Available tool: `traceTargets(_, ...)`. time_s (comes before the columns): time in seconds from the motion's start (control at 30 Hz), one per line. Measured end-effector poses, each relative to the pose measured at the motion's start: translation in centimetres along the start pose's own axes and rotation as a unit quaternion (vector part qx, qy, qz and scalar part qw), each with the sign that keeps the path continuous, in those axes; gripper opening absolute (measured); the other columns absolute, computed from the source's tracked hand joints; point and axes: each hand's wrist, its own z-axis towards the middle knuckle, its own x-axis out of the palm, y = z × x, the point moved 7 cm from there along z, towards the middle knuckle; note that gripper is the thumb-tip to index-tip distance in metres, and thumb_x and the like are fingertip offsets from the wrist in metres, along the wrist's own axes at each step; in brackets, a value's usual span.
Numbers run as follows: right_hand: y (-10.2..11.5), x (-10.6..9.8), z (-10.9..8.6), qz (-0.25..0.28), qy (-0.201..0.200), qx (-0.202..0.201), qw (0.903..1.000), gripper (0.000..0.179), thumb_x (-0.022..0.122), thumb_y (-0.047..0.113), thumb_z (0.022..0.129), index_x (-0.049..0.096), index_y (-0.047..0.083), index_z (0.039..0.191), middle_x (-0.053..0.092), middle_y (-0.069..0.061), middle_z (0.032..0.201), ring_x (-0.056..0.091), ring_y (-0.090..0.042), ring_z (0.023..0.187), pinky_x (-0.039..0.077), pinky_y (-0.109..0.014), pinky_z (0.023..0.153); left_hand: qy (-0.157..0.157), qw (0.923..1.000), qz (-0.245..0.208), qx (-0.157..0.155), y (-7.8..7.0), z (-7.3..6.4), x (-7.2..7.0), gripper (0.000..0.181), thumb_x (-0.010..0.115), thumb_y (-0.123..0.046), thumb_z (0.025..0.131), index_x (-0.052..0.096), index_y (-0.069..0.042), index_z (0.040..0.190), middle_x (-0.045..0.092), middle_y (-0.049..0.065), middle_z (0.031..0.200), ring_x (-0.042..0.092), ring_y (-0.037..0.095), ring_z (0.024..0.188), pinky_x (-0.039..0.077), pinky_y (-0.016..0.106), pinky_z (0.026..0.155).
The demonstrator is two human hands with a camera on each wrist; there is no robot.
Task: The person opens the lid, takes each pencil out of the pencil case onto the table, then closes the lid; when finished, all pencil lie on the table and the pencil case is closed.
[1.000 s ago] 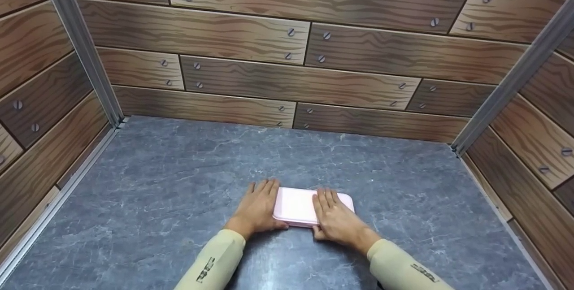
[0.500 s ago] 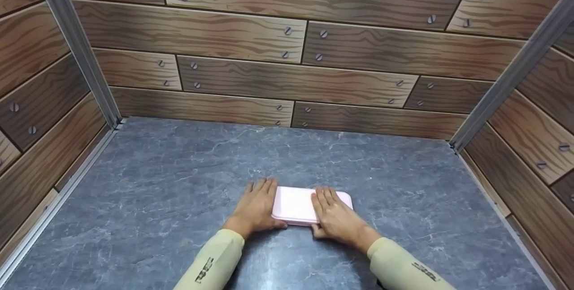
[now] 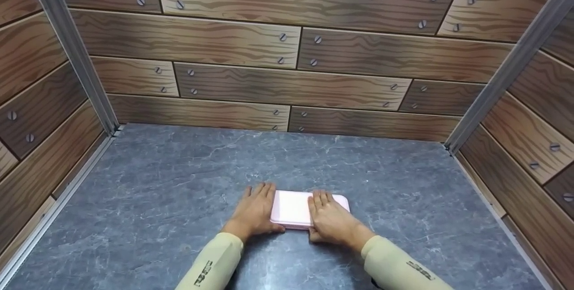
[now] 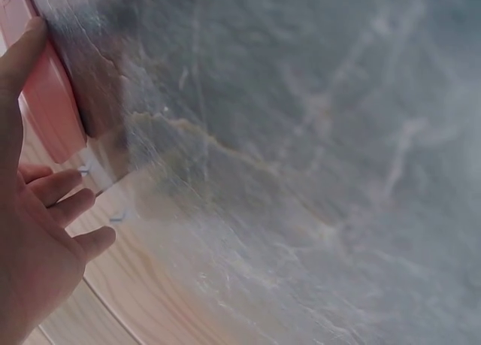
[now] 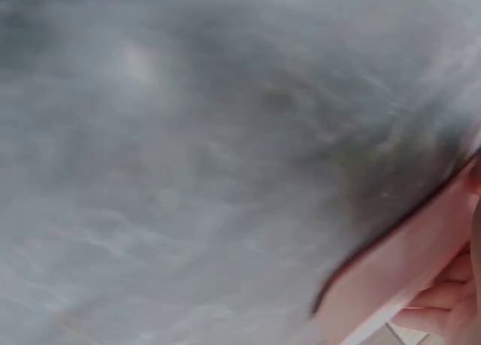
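Observation:
A flat pink box (image 3: 291, 209) with rounded corners and a pale, glossy top lies on the dark grey marbled table. At its left end is my left hand (image 3: 252, 211), fingers extended along the end. In the left wrist view, the left thumb (image 4: 28, 48) touches the pink side wall while the other fingers are relaxed, apart from it. My right hand (image 3: 334, 218) holds the right part across its width: fingers over the top to the far edge, thumb at the near edge. The right wrist view shows the box's side (image 5: 398, 266) and only part of the fingers.
Wood-print panels form a back wall (image 3: 242, 79) and two side walls around the table (image 3: 188, 160). Grey metal posts (image 3: 74, 52) stand at the back corners. A metal strip (image 3: 58, 205) runs along the left table edge.
The head view has shifted slightly, so the scene sits a little lower and further left. Both hands keep nearly the same places on the pink box, which shows no clear movement.

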Motion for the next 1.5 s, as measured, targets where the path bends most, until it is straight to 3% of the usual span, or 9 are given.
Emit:
traceTargets(0.23, 0.5, -0.4, 0.8, -0.028, 0.016, -0.011, 0.9994, 0.075, 0.067, 0.043, 0.076, 0.061, -0.02, 0.116, 0.065, -0.039, 0.111, 0.068, -0.046, 0.101, 0.06, -0.049, 0.09, 0.0, 1.0, 0.003, 0.004, 0.0, -0.2, 0.1, 0.113, 0.081, -0.062, 0.073, 0.035, 0.004, 0.153, 0.042, 0.019, 0.157, 0.04, 0.035, 0.146, 0.032, 0.057, 0.123)
traceTargets(0.63, 1.7, -0.9, 1.3, -0.075, 0.021, -0.097, 0.9922, 0.065, 0.071, 0.038, 0.077, 0.066, -0.019, 0.108, 0.07, -0.036, 0.101, 0.073, -0.044, 0.09, 0.065, -0.043, 0.063, -0.029, 0.9993, 0.004, 0.023, 0.0, -0.1, -0.3, 0.111, 0.084, -0.061, 0.07, 0.041, 0.004, 0.148, 0.05, 0.019, 0.151, 0.046, 0.036, 0.141, 0.038, 0.057, 0.119)
traceTargets(1.17, 1.6, -1.3, 0.8, -0.095, 0.006, -0.115, 0.9888, 0.062, 0.07, 0.039, 0.081, 0.067, -0.015, 0.11, 0.071, -0.033, 0.102, 0.074, -0.041, 0.088, 0.065, -0.041, 0.065, -0.021, 0.9995, -0.006, 0.02, -0.2, 0.1, -0.6, 0.108, 0.085, -0.056, 0.072, 0.04, 0.002, 0.15, 0.049, 0.018, 0.152, 0.044, 0.035, 0.143, 0.035, 0.057, 0.121)
traceTargets(1.37, 1.0, -1.8, 0.9, -0.052, -0.008, -0.099, 0.9937, 0.06, 0.069, 0.038, 0.08, 0.067, -0.014, 0.11, 0.072, -0.03, 0.1, 0.074, -0.038, 0.088, 0.064, -0.04, 0.07, -0.023, 0.9996, -0.011, 0.014, 0.0, 0.1, -0.7, 0.111, 0.087, -0.056, 0.069, 0.039, 0.003, 0.15, 0.049, 0.019, 0.152, 0.044, 0.035, 0.143, 0.035, 0.057, 0.121)
traceTargets(1.5, 0.5, -2.3, 0.8, -0.031, -0.026, -0.096, 0.9946, 0.051, 0.069, 0.036, 0.08, 0.068, -0.009, 0.104, 0.072, -0.022, 0.092, 0.073, -0.031, 0.082, 0.062, -0.036, 0.064, -0.02, 0.9997, -0.011, 0.012, 0.1, 0.0, -0.7, 0.114, 0.088, -0.057, 0.067, 0.038, 0.003, 0.15, 0.049, 0.019, 0.152, 0.044, 0.036, 0.143, 0.034, 0.057, 0.121)
